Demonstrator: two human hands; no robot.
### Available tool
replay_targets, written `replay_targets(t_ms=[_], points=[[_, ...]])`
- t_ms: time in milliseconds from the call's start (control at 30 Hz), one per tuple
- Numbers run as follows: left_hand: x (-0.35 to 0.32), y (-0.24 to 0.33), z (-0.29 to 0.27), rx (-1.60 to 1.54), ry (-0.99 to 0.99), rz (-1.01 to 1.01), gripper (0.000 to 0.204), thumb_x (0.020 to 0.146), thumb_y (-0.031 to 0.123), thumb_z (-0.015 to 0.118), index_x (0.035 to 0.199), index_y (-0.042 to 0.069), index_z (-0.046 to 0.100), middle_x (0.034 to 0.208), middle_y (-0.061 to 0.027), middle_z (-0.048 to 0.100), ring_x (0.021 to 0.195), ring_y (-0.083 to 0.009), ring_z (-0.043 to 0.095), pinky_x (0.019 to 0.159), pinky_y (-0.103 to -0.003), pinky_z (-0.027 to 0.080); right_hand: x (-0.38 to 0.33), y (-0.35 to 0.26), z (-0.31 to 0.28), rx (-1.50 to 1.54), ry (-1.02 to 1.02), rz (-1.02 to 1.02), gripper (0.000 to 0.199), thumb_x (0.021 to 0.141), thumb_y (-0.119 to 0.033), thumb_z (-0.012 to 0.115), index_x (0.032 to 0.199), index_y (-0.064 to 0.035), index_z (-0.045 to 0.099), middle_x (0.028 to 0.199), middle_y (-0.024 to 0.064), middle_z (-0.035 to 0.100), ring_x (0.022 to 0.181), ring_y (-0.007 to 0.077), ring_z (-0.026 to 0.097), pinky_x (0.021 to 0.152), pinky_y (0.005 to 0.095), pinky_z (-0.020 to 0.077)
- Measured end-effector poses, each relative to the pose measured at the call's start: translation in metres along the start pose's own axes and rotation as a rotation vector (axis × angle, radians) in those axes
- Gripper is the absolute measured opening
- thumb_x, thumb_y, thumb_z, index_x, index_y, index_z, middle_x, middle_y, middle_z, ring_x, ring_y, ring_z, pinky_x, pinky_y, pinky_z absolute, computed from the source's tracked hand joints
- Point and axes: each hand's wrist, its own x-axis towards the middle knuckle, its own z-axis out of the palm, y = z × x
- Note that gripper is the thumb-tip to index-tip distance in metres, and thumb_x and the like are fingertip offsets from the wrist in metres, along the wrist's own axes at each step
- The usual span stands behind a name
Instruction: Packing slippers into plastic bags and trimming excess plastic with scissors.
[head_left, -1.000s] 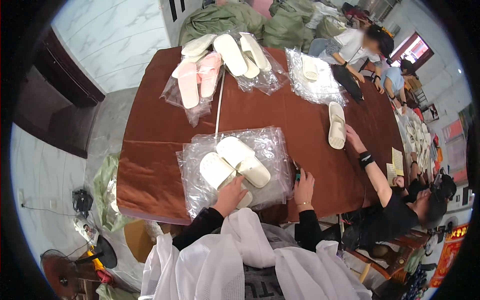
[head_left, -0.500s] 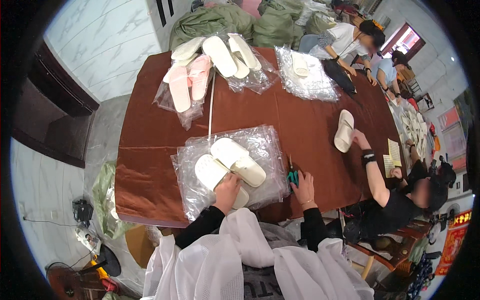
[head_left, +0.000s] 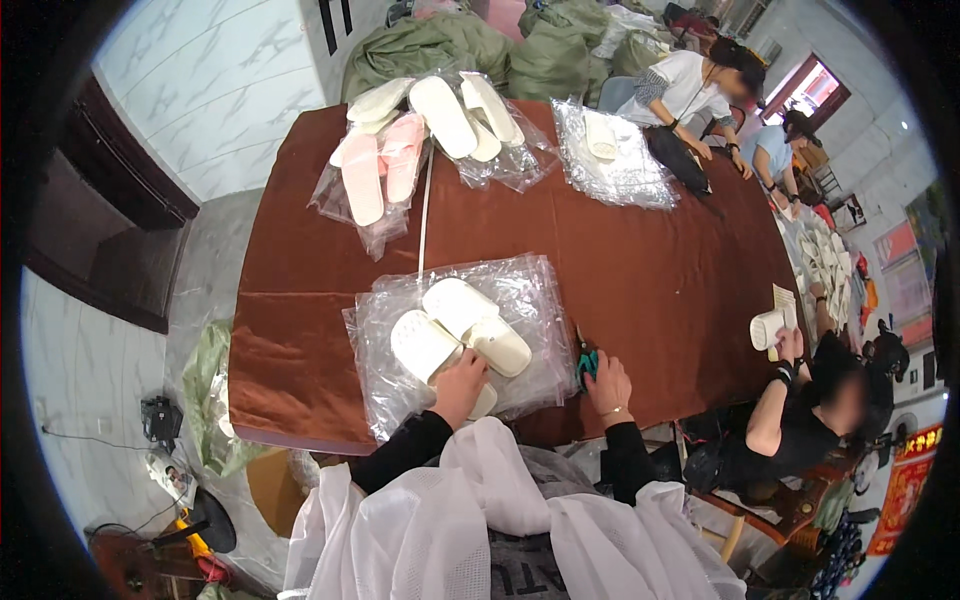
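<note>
Left hand on the slippers, right hand beside the bags

The left hand (head_left: 462,385) lies with its fingers curled on the near end of the white slippers (head_left: 458,332), gripping one as far as shows; the pair runs away and leftward on clear plastic bags (head_left: 530,290); the right hand (head_left: 606,382) rests just right of them, closed on a small teal-handled tool (head_left: 587,360).

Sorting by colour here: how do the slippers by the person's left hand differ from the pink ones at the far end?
The white slippers lie on a flat stack of clear bags and the left hand touches them. The pink slippers lie far from both hands, at the table's far end. Both pairs have the same open-backed shape.
</note>
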Motion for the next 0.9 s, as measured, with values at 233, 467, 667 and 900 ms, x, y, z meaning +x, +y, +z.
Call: replay_targets(t_ms=[233,467,667,900], points=[[-0.001,0.004,-0.016,-0.376,0.132,0.026,0.011,0.082,0.013,0.067,0.088,0.007,0.061,0.080,-0.0090,0.066,0.074,-0.0255,0.066,0.062,-0.035,0.051,0.007,0.009,-0.027,0.284,-0.126,0.327,0.055,0.079,-0.029,0.070,0.127,-0.0124,0.049,0.101,0.0149,0.062,0.095,0.0347,0.063,0.073,0.0451,0.0520],[-0.003,0.005,-0.029,-0.662,0.130,-0.068,0.007,0.085,0.007,0.065,0.090,0.005,0.061,0.077,-0.0092,0.065,0.070,-0.0217,0.065,0.064,-0.031,0.050,0.015,-0.064,-0.074,0.071,0.019,-0.311,0.064,0.073,-0.034,0.074,0.129,-0.0150,0.050,0.109,0.0096,0.058,0.106,0.0284,0.055,0.083,0.0438,0.0410],[-0.003,0.001,-0.025,-0.683,0.138,-0.110,0.007,0.085,0.008,0.065,0.090,0.005,0.062,0.076,-0.0077,0.066,0.070,-0.0200,0.066,0.064,-0.031,0.051,0.029,-0.112,-0.058,0.061,0.038,-0.539,0.062,0.073,-0.039,0.072,0.128,-0.0166,0.052,0.097,0.0070,0.055,0.098,0.0248,0.053,0.080,0.0425,0.0372],[-0.004,0.001,-0.029,-0.715,0.108,-0.110,0.006,0.087,0.008,0.065,0.092,0.006,0.063,0.077,-0.0065,0.067,0.069,-0.0180,0.066,0.063,-0.028,0.050,0.037,-0.129,-0.046,0.071,0.078,-0.548,0.060,0.075,-0.039,0.070,0.127,-0.0167,0.053,0.093,0.0061,0.059,0.092,0.0249,0.056,0.079,0.0427,0.0382]])
